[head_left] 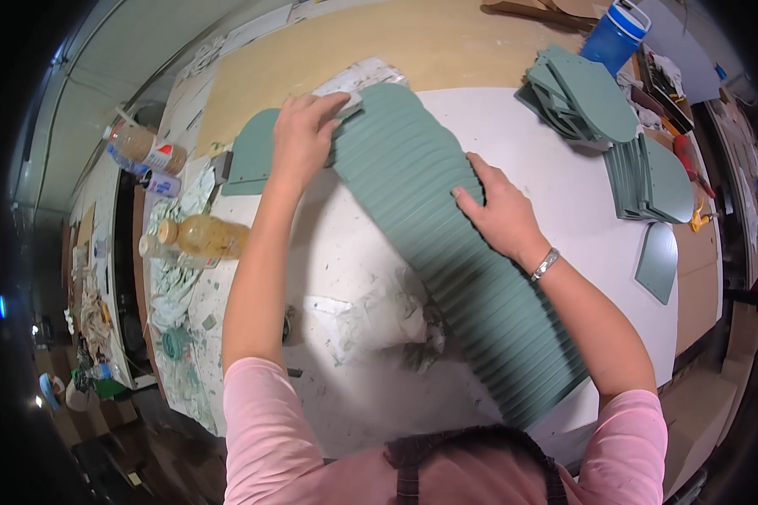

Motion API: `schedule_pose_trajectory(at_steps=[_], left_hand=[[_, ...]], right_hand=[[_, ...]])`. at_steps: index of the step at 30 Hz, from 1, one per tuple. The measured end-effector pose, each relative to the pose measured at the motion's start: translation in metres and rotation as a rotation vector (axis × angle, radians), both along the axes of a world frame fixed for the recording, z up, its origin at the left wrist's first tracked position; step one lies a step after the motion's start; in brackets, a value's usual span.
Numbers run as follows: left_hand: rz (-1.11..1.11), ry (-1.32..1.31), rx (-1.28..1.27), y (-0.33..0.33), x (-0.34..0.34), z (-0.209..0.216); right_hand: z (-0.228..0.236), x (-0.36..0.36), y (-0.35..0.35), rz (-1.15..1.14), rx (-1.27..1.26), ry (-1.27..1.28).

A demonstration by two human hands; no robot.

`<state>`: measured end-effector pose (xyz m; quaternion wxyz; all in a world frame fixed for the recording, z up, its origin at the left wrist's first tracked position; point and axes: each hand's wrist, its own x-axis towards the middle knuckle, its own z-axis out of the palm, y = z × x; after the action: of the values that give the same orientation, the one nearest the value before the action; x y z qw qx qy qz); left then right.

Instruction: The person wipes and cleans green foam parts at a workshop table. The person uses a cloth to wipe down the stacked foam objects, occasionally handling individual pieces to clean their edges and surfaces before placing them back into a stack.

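A long row of overlapping grey-green boards (446,244) with rounded ends runs slantwise across the white table. At its far end, my left hand (303,135) is closed on a small pale block (345,104), which touches the edges of the boards. My right hand (501,210) lies on the row's right side with thumb and fingers apart, steadying nothing else that I can see. A single green board (257,151) lies flat just left of my left hand. Crumpled white wrapping (383,324) sits beside the row, on its left.
Stacked green boards (585,97) stand at the far right, with more boards (653,177) and one loose board (659,261) nearer. Behind them is a blue bottle (616,38). Leftward, a bottle of yellowish liquid (206,236) lies by paint-stained rags (173,286).
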<state>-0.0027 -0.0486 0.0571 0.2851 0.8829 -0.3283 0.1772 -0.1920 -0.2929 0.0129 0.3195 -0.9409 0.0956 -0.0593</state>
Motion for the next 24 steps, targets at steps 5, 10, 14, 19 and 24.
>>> schedule_pose_trajectory(at_steps=[5, 10, 14, 19, 24], left_hand=[[-0.076, -0.088, 0.189, -0.058, 0.046, -0.016], [-0.095, -0.019, 0.090, -0.060, 0.067, -0.010], [-0.129, -0.054, 0.270, -0.060, 0.063, -0.012], [-0.089, 0.021, 0.132, -0.065, 0.057, -0.003], [-0.122, 0.212, -0.012, -0.001, 0.036, -0.015]], right_hand=[[-0.006, 0.002, -0.002, 0.010, 0.019, -0.007], [-0.008, 0.001, -0.007, 0.011, 0.020, -0.018], [-0.001, 0.001, -0.006, 0.020, 0.015, -0.001], [-0.006, 0.003, -0.004, 0.024, 0.019, -0.029], [0.004, 0.000, -0.006, 0.017, 0.048, 0.049]])
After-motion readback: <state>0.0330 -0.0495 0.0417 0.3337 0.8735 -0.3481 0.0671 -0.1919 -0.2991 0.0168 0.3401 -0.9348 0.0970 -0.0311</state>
